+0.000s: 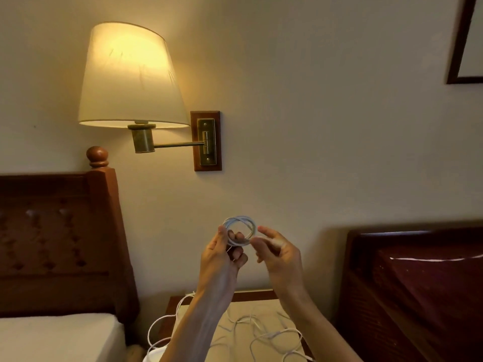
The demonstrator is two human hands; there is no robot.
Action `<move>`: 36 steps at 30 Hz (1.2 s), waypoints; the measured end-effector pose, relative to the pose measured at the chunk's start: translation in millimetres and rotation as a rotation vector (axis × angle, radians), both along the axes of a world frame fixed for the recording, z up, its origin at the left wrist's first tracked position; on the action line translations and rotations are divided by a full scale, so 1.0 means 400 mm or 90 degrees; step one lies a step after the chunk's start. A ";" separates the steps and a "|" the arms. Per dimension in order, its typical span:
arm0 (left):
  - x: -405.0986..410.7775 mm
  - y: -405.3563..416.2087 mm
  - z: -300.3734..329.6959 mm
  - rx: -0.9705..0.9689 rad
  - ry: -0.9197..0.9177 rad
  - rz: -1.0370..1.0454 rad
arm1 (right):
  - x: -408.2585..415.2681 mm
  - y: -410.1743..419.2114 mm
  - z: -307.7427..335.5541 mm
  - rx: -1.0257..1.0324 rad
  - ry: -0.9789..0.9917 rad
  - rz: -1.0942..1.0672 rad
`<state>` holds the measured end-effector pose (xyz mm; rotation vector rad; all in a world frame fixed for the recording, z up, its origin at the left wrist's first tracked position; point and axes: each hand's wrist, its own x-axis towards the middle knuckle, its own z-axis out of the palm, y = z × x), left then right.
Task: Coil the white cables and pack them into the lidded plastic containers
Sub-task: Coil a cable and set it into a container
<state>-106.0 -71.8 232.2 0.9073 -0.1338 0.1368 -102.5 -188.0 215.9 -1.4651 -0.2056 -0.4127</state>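
The left hand (224, 253) pinches the coil (240, 230) upright to keep its loops together, while the right hand (274, 250), at its 4 o'clock, curls loosely, seemingly feeding cable.

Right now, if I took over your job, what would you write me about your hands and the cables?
Left hand: holds the coiled white cable, raised in front of the wall.
Right hand: open beside the coil, fingertips close to it; whether it touches is unclear.
Loose white cables: tangled on the bedside table below, some hanging off its left edge.
Done: one cable wound into loops.
Left: secure this coil, coil the loose cables, pack all. No lidded containers are in view, so find them first.
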 end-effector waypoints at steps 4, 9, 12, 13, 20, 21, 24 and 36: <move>-0.011 0.033 -0.039 0.076 0.004 -0.077 | 0.012 -0.014 0.013 0.116 0.078 0.101; -0.004 0.093 -0.101 0.255 0.030 -0.104 | 0.025 -0.028 -0.024 0.005 0.083 0.090; -0.012 0.109 -0.145 0.400 -0.001 -0.004 | 0.020 -0.035 -0.075 -0.134 0.065 0.052; -0.016 0.111 -0.164 0.445 -0.024 0.027 | 0.015 -0.033 -0.096 -0.152 0.077 0.060; -0.112 0.156 -0.365 0.626 0.063 0.047 | -0.043 0.005 -0.316 -0.328 0.157 0.098; -0.131 0.166 -0.402 0.669 0.080 0.058 | -0.054 0.017 -0.356 -0.379 0.171 0.100; -0.188 0.204 -0.514 0.793 0.116 0.203 | -0.085 0.067 -0.473 -0.504 0.214 0.127; -0.303 0.275 -0.774 1.011 0.108 0.277 | -0.155 0.218 -0.697 -0.675 0.319 0.119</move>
